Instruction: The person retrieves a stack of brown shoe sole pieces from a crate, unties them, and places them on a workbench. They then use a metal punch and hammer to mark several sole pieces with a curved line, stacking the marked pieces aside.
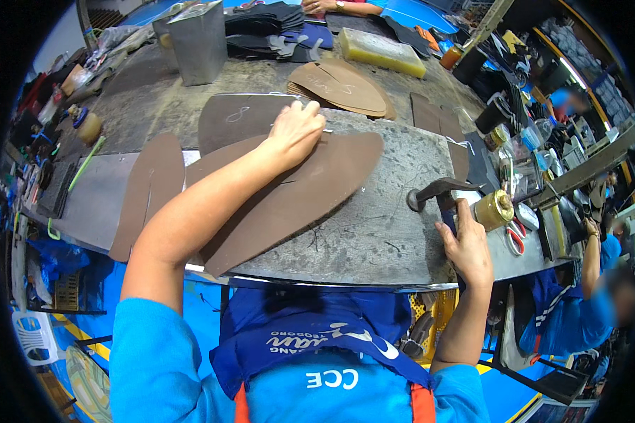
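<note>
My left hand (296, 132) reaches across the bench, its fingers closed over a brown leaf-shaped sheet piece (310, 180). A thin light rod (329, 131) pokes out beside those fingers; its kind is hard to make out. Beneath and behind lies a darker brown piece (226, 118) with a chalk mark, and another slit brown piece (148, 183) is to the left. My right hand (469, 247) is closed round the handle of a hammer (441, 187); the dark head, with a round face and a curved tail, is above the metal plate (395, 225).
A stack of tan cut pieces (342, 88) sits behind my left hand. Farther back are a metal container (201, 46), dark stacked material (264, 28) and a yellowish block (381, 53). Near my right hand are a glue-stained jar (494, 210) and red-handled scissors (516, 238). Co-workers are at right.
</note>
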Motion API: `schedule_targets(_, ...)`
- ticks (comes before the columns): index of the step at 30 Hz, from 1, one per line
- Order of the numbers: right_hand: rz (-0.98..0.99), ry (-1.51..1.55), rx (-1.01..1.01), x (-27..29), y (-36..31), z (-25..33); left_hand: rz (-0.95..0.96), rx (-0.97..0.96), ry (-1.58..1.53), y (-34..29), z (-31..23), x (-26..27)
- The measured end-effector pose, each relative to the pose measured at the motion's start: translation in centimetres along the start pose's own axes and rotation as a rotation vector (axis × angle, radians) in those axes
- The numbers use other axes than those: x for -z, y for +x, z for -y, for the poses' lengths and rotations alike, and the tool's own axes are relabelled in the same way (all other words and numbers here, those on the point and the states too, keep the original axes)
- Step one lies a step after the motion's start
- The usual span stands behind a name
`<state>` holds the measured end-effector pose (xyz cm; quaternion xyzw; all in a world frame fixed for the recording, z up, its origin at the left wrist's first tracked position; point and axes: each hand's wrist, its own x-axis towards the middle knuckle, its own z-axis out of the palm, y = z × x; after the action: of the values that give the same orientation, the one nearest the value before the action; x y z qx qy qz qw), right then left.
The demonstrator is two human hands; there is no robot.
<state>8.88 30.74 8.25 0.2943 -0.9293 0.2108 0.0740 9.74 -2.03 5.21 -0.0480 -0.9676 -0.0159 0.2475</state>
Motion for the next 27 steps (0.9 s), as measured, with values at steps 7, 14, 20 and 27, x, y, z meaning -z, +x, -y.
schedule_targets(7,0.085,-0.019,-0.016,0.0,1.4,1.5,-0.215,0.348,-0.628,1.9,-0.3,0.9)
schedule_targets(14,0.12,0.022,0.067,-1.2,3.4,2.2,0.144,0.812,-1.905,2.7,-5.9,-0.6)
schedule_targets(20,0.086,-0.021,0.144,-0.6,4.1,1.3,0.036,0.543,-1.443,1.5,-7.2,-2.7)
schedule_targets(27,-0.082,-0.003,0.19,2.5,5.6,3.0,0.031,0.495,-1.352,1.3,-7.8,-2.3)
